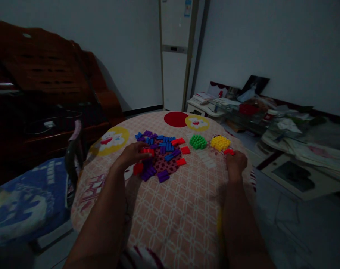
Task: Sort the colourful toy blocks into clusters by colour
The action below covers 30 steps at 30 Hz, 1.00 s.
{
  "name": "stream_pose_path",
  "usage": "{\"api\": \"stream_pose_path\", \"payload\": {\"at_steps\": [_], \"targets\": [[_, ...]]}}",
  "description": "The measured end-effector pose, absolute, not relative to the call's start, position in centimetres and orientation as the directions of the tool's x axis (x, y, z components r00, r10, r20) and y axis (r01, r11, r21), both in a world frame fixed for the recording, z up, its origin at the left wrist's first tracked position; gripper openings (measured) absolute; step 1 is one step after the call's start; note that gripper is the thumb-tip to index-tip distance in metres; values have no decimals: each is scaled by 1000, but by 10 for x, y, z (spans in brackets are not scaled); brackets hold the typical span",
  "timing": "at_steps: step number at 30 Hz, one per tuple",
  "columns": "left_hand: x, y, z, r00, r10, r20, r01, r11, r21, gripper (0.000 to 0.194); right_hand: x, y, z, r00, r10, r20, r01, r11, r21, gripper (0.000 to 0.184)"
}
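A round table carries a pink patterned cloth. In its middle lies a loose heap of blue, purple and red toy bricks. My left hand reaches into the heap's left side, fingers pinched on a red brick. Another red brick lies just below that hand. My right hand rests curled at the table's right side, fingertips touching a red brick. Just beyond it sit a yellow cluster of bricks and a green cluster.
A dark wooden sofa with a blue cushion stands at left, a chair back beside the table. A tall white unit stands against the far wall. A low table with papers and clutter fills the right.
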<state>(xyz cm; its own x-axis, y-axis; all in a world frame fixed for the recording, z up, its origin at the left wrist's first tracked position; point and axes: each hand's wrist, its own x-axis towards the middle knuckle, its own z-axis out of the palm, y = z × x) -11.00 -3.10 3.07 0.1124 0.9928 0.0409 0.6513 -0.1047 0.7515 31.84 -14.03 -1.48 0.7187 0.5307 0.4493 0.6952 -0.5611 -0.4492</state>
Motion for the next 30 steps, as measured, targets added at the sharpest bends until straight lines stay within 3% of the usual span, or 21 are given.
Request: {"api": "stream_pose_path", "payload": {"at_steps": [4,10,14,20,24,27,30], "targets": [[-83,-29,29,312,947,75,584,-254,771,45,319,-137,-19,736,528,425,676,-603,-423,28],[-32,-40,28,453,888,76,387,-273,881,43,319,-135,-21,757,533,378,653,-633,-416,25],[9,-49,23,525,846,91,217,-237,947,44,321,-139,-22,779,473,411,625,-636,-453,27],[67,-55,-1,635,772,30,-11,-29,1000,44,325,-149,-12,847,382,369,528,-678,-512,29],[88,-56,-18,662,749,17,-139,100,985,51,305,-141,1,771,436,463,634,-462,-620,36],[92,-56,-27,632,771,75,-254,115,960,55,273,-129,2,626,684,375,633,-165,-756,32],[90,-53,-26,533,834,140,-331,53,942,53,241,-121,-3,414,868,274,486,44,-873,38]]}}
